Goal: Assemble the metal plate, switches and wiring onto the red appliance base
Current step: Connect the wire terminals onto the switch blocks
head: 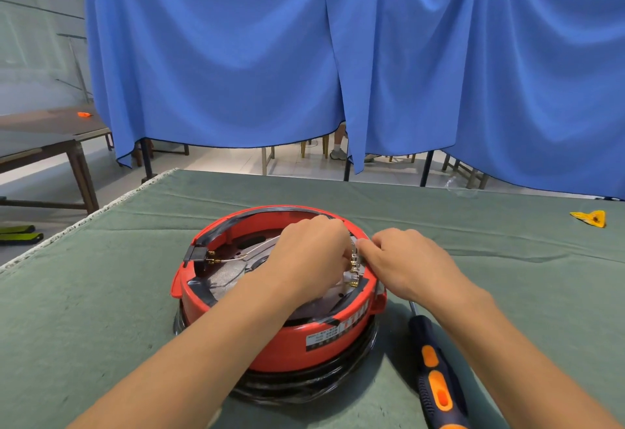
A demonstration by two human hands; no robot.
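While the red base [270, 337] sits on the green cloth [101, 293], both hands pinch the switch [354, 268] at its right rim: left hand [311, 256], right hand [406, 264].

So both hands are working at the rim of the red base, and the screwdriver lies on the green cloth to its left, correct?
Not quite. In the head view the screwdriver lies to the right of the red base. Both the left hand and right hand do work at its rim.

bright even light, soft shadows, edges bowed.
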